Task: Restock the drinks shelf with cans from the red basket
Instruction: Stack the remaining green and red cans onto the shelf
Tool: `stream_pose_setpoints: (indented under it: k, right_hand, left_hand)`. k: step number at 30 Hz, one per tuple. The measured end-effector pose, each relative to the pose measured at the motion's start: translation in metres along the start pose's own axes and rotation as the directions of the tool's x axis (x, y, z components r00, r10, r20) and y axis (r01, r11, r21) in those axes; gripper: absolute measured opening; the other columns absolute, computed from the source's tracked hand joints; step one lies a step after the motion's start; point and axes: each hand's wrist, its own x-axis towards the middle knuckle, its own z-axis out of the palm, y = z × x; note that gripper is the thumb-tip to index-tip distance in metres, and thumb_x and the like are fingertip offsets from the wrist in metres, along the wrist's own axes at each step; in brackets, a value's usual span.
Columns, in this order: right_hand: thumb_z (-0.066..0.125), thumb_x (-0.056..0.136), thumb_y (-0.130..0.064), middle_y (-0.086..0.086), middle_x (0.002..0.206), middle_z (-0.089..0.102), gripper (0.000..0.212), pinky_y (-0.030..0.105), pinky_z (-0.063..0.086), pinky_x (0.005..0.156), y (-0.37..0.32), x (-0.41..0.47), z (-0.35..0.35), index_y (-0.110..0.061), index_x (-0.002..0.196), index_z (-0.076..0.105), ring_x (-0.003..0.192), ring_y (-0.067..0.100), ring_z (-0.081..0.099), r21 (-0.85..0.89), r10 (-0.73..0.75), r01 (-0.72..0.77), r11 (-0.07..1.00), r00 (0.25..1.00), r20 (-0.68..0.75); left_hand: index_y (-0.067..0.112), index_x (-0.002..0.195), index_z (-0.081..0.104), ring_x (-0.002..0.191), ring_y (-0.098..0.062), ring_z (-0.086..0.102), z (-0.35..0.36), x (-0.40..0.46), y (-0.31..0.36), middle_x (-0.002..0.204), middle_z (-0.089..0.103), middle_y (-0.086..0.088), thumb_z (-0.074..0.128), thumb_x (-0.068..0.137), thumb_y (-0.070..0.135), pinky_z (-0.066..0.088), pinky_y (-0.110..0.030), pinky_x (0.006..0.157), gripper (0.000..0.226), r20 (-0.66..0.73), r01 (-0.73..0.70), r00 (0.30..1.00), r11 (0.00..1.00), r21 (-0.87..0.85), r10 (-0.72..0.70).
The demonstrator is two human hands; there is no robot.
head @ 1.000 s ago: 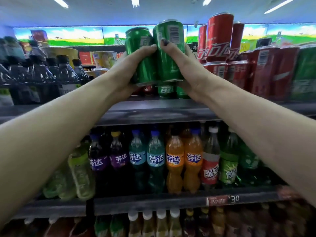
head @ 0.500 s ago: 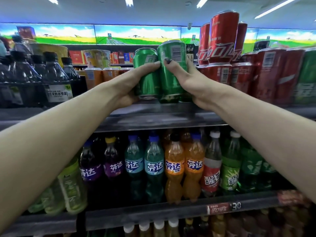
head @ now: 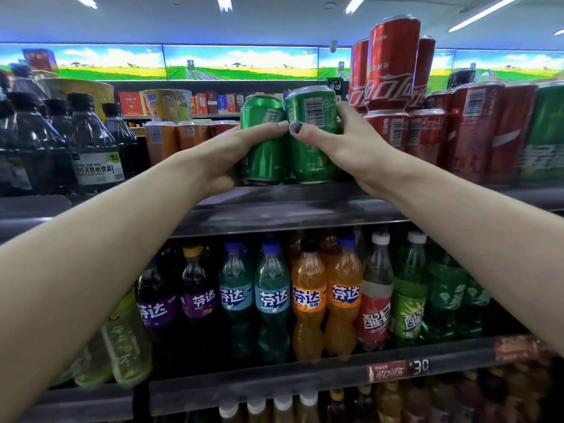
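Two green cans stand side by side on the top shelf (head: 290, 206). My left hand (head: 225, 157) grips the left green can (head: 264, 141), fingers wrapped across its front. My right hand (head: 351, 145) grips the right green can (head: 311, 129), whose barcode faces me. Both cans are upright with their bases at the shelf surface; whether they rest fully on it I cannot tell. The red basket is out of view.
Red cola cans (head: 393, 65) are stacked two high just right of my hands, with more red and green cans further right. Orange cans (head: 177, 135) and dark water bottles (head: 94, 138) stand to the left. Soda bottles (head: 308, 294) fill the shelf below.
Both hands have brought the two green cans down from the air onto the top shelf, still holding them. The camera has tilted slightly.
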Motion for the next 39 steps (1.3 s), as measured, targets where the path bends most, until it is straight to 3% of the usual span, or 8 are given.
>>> stream_pose_setpoints:
  k: [3,9,12,17,20,24,30,39]
  right_hand:
    - [0.084,0.047,-0.078,-0.001,0.14,0.059,0.124,0.041,0.046,0.11,-0.004,0.001,-0.004,-0.019,0.147,0.044,0.127,0.017,0.057,-0.051,0.053,-0.055,0.997,0.998,-0.038]
    - [0.08,0.053,-0.063,0.005,0.101,0.075,0.074,0.047,0.058,0.091,-0.014,0.002,-0.011,-0.013,0.107,0.07,0.094,0.021,0.072,-0.193,0.08,-0.107,0.975,0.987,-0.143]
    - [0.08,0.073,-0.05,0.007,0.107,0.067,0.072,0.046,0.056,0.084,-0.02,-0.001,-0.011,-0.003,0.122,0.059,0.096,0.021,0.066,-0.28,0.07,-0.117,0.953,0.983,-0.171]
    - [0.078,0.087,-0.034,0.001,0.113,0.055,0.084,0.018,0.039,0.061,-0.013,-0.007,-0.018,-0.005,0.148,0.029,0.086,0.01,0.057,-0.411,0.025,-0.101,0.906,0.982,-0.187]
    - [0.077,0.088,-0.035,0.003,0.111,0.049,0.084,0.024,0.04,0.068,-0.011,-0.013,-0.016,-0.002,0.148,0.029,0.074,0.004,0.048,-0.486,0.007,-0.103,0.868,0.981,-0.196]
    - [0.078,0.086,-0.044,0.012,0.118,0.057,0.08,0.036,0.047,0.081,-0.008,-0.018,-0.014,-0.003,0.141,0.035,0.104,0.029,0.059,-0.609,-0.087,-0.064,0.791,0.972,-0.216]
    - [0.068,0.088,-0.059,0.018,0.14,0.042,0.083,0.041,0.042,0.104,-0.012,-0.023,-0.018,0.0,0.14,0.042,0.121,0.036,0.051,-0.856,-0.187,-0.06,0.514,0.966,-0.18]
    - [0.071,0.094,-0.038,0.017,0.142,0.037,0.071,0.038,0.044,0.09,-0.004,-0.028,-0.027,-0.011,0.149,0.034,0.114,0.04,0.057,-0.741,-0.132,-0.067,0.668,0.97,-0.206]
  left_hand:
    - [0.015,0.126,0.068,0.098,-0.019,0.078,-0.001,0.001,-0.002,0.108,0.081,-0.003,0.074,0.094,0.032,0.063,-0.029,0.074,0.037,-0.027,-0.037,0.999,0.999,0.029,0.037]
    - [0.013,0.132,0.065,0.104,-0.026,0.077,-0.006,0.007,-0.006,0.115,0.078,-0.008,0.081,0.087,0.03,0.063,-0.037,0.081,0.051,-0.049,-0.112,0.992,0.993,0.024,0.113]
    - [0.012,0.129,0.068,0.104,-0.024,0.077,-0.007,0.007,-0.007,0.113,0.079,-0.007,0.083,0.086,0.033,0.062,-0.036,0.082,0.05,-0.059,-0.13,0.989,0.99,0.046,0.132]
    - [0.009,0.126,0.07,0.101,-0.023,0.077,-0.004,0.008,-0.01,0.111,0.079,-0.008,0.082,0.086,0.029,0.063,-0.033,0.077,0.047,-0.043,-0.161,0.985,0.983,0.089,0.165]
    - [0.01,0.127,0.069,0.103,-0.024,0.077,-0.005,0.01,-0.011,0.113,0.079,-0.007,0.085,0.084,0.027,0.063,-0.038,0.083,0.049,-0.041,-0.184,0.981,0.974,0.13,0.191]
    - [0.013,0.126,0.069,0.104,-0.019,0.076,-0.006,0.011,-0.012,0.113,0.079,-0.002,0.087,0.081,0.029,0.059,-0.038,0.094,0.051,-0.038,-0.207,0.974,0.952,0.225,0.221]
    - [0.01,0.126,0.068,0.098,-0.014,0.077,0.001,0.008,-0.014,0.111,0.079,-0.002,0.086,0.084,0.025,0.061,-0.022,0.078,0.048,-0.051,-0.283,0.947,0.901,0.328,0.316]
    - [0.016,0.119,0.069,0.096,-0.01,0.076,0.003,0.007,-0.016,0.107,0.078,0.004,0.091,0.074,0.047,0.064,-0.035,0.088,0.059,-0.106,-0.283,0.918,0.818,0.501,0.382]
